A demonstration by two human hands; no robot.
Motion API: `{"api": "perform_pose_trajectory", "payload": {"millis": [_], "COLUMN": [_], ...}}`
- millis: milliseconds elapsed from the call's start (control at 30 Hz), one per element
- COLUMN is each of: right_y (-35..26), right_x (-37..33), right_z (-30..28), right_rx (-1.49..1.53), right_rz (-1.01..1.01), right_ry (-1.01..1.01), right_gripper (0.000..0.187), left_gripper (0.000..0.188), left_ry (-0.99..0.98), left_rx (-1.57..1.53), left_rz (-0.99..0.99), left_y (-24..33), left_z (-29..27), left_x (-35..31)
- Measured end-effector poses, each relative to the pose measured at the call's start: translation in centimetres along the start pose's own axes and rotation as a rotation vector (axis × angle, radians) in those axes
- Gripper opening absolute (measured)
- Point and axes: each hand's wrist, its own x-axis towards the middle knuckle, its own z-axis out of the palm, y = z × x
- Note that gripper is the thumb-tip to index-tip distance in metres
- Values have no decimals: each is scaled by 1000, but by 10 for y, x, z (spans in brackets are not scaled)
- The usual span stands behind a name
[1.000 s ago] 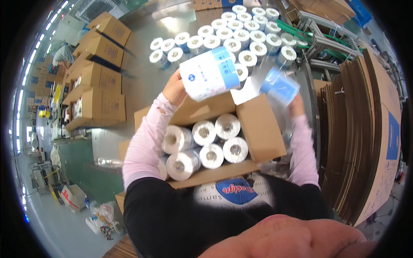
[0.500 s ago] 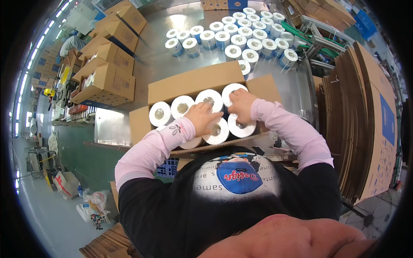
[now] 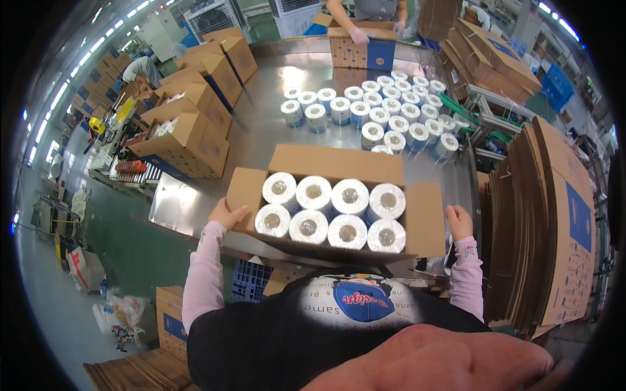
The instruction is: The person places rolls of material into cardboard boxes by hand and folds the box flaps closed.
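Note:
A brown cardboard box (image 3: 336,159) stands in front of me with its flaps folded outward. Inside, white plastic-wrapped rolls (image 3: 350,196) with brown cores stand upright in two rows. My left hand (image 3: 227,214) grips the left flap, thumb on top and fingers underneath. On the other side, my right hand (image 3: 460,221) has its fingers curled, just off the outer edge of the right flap (image 3: 425,218), and nothing shows in it.
The box rests on a metal table (image 3: 261,130). More rolls (image 3: 378,117) stand at the back right. Open filled cartons (image 3: 195,140) line the left; flattened cardboard (image 3: 521,228) is stacked right. Across the table, a person's gloved hand (image 3: 358,36) touches another carton (image 3: 362,55).
Both hands have left the rolls and moved apart to the box's two sides. The view has tilted up, bringing the person across the table into sight.

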Motion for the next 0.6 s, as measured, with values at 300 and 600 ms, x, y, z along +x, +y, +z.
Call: {"api": "perform_pose_trajectory", "payload": {"millis": [300,600], "right_y": [-159,-106], "right_x": [23,141], "right_z": [149,156], "right_rx": [-403,-545], "right_rz": [-662,-365], "right_ry": [-321,-55], "right_gripper": [23,37], "left_gripper": [59,73], "left_ry": [-677,84], "left_rx": [792,397], "left_rz": [524,738], "left_y": [175,149], "left_z": [15,95], "left_x": [-139,-52]}}
